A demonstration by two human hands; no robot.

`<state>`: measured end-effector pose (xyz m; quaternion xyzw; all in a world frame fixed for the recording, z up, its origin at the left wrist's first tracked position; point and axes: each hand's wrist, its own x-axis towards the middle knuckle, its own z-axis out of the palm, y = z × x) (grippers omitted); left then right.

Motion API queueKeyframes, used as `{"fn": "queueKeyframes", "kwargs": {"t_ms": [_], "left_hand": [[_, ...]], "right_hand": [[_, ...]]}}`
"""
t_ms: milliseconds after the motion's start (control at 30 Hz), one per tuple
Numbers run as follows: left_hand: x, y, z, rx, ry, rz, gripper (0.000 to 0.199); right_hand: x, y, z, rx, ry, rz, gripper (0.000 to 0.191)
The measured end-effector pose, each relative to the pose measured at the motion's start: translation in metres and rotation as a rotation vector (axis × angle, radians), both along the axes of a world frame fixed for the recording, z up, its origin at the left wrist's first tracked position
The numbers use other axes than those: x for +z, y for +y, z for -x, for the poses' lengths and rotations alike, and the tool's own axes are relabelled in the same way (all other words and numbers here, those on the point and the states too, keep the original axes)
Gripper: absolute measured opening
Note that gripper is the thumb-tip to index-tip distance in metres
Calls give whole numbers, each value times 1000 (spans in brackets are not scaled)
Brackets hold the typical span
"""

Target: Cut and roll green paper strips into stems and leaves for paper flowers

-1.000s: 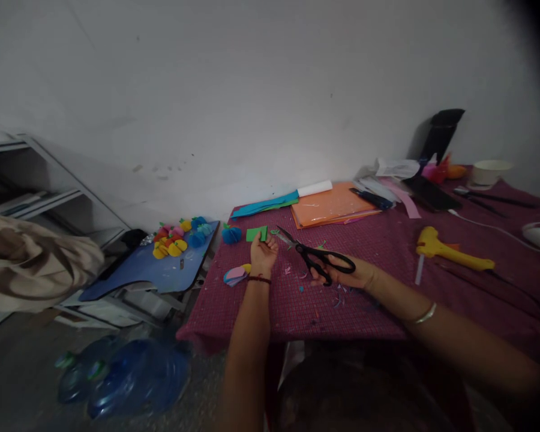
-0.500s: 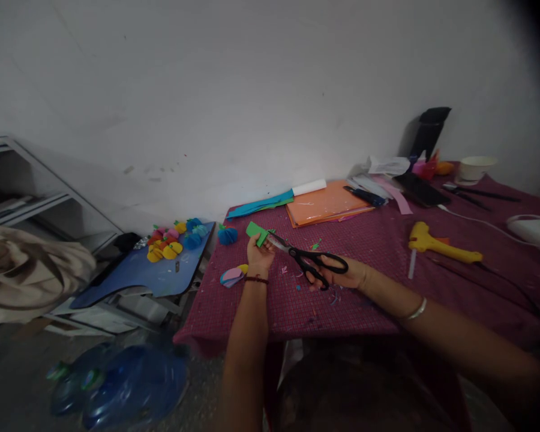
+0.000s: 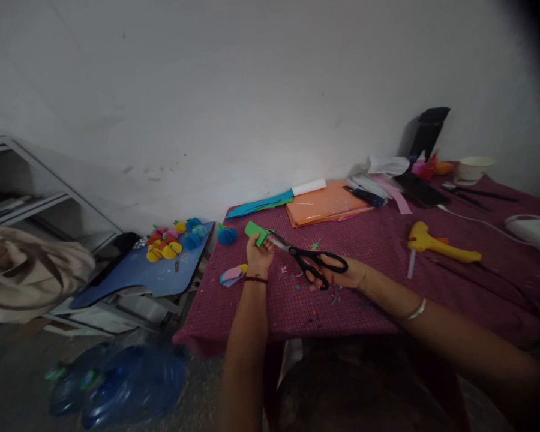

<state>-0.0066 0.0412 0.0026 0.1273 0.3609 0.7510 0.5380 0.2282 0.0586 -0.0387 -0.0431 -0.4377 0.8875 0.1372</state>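
My left hand (image 3: 261,254) is closed on a small green sheet (image 3: 254,230), paper or craft foam, holding it up over the table. My right hand (image 3: 339,275) grips black-handled scissors (image 3: 303,254), fingers through the loops. The scissor blades point left and reach the sheet's right edge, close to my left fingertips; whether they are cutting I cannot make out. Left of my wrist lies a small pile of pink, blue and yellow cut pieces (image 3: 233,276). A blue pumpkin-shaped craft piece (image 3: 227,234) sits behind it. Small scraps (image 3: 335,295) are scattered under the scissors.
On the maroon tablecloth (image 3: 247,318) lie orange sheets (image 3: 326,203), blue strips (image 3: 261,205), a box cutter (image 3: 364,195), a phone (image 3: 419,189) and a yellow glue gun (image 3: 441,243). Colourful craft pieces (image 3: 164,243) rest on a blue board (image 3: 162,276) at left. Large bottles (image 3: 135,384) lie on the floor.
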Motion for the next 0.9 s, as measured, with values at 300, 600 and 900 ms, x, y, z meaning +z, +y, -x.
{"fn": "queueKeyframes", "kwargs": {"t_ms": [300, 600, 900], "left_hand": [[0, 2, 3, 64, 120, -168, 15], [1, -6, 6, -2, 374, -254, 36], [-8, -13, 21, -286, 628, -172, 30]], "right_hand": [[3, -1, -1, 16, -2, 67, 45], [9, -3, -2, -31, 20, 75, 53], [8, 1, -10, -19, -10, 17, 51]]}}
